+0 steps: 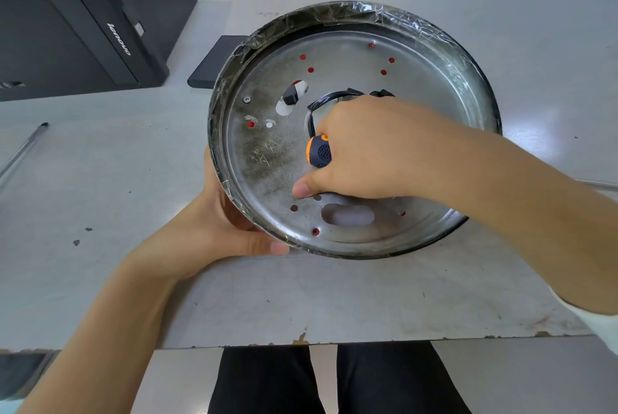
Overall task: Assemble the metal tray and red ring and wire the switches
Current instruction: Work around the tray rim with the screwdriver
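A round metal tray (434, 85) with a dark, film-wrapped rim lies on the grey table, tilted slightly toward me. Red shows through several small holes in its floor, such as one red hole (302, 57); the red ring itself is hidden beneath. My left hand (230, 229) grips the tray's near-left rim, thumb on top. My right hand (361, 152) is curled round an orange and dark-blue screwdriver (319, 151), held upright over the tray's middle; its tip is hidden. Black wiring (334, 95) pokes up through the central opening behind my fingers. No switch is clearly visible.
A black computer case (83, 32) lies at the far left, and a flat dark box (214, 62) sits just behind the tray's left rim. A pen (23, 149) lies at the left edge. The table's chipped front edge (301, 341) runs above my legs.
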The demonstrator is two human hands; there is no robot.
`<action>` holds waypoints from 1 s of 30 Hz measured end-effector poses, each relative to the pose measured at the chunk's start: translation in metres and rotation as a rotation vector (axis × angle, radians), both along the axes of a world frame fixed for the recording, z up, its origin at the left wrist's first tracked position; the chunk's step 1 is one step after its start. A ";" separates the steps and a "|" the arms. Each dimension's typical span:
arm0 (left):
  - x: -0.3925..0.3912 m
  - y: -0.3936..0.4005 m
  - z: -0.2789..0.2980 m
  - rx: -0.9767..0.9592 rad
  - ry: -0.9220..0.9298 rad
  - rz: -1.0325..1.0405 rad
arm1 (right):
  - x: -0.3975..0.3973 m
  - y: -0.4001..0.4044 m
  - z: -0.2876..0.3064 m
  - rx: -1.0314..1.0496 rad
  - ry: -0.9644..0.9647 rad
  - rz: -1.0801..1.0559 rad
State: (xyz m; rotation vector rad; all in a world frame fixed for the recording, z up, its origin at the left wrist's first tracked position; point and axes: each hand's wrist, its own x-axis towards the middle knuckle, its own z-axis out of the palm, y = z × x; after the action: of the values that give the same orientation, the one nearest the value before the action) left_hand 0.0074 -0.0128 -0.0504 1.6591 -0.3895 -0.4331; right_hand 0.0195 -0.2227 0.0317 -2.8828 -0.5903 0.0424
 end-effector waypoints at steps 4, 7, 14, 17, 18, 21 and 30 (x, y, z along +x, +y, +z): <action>0.000 0.000 0.000 0.015 -0.016 0.011 | 0.001 0.003 -0.002 -0.008 -0.003 -0.008; -0.001 -0.001 0.001 -0.004 -0.013 -0.001 | 0.002 0.004 -0.001 -0.015 0.002 -0.009; -0.002 -0.003 0.003 -0.044 0.013 -0.023 | 0.002 0.002 0.001 -0.018 0.053 -0.005; -0.003 -0.002 0.004 -0.052 0.033 -0.040 | 0.003 0.001 0.000 -0.024 0.098 -0.018; -0.003 -0.001 0.004 -0.048 0.038 -0.042 | 0.004 0.001 0.000 -0.026 0.109 -0.022; -0.001 -0.002 0.003 -0.058 0.034 -0.046 | 0.008 0.000 -0.001 -0.040 0.151 -0.026; -0.002 0.006 0.013 -0.192 0.110 0.145 | 0.007 -0.003 -0.009 -0.077 0.309 0.004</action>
State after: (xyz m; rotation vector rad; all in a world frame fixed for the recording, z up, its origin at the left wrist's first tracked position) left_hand 0.0052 -0.0068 -0.0378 1.4591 -0.2197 -0.3649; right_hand 0.0270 -0.2255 0.0229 -2.8629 -0.5441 0.5111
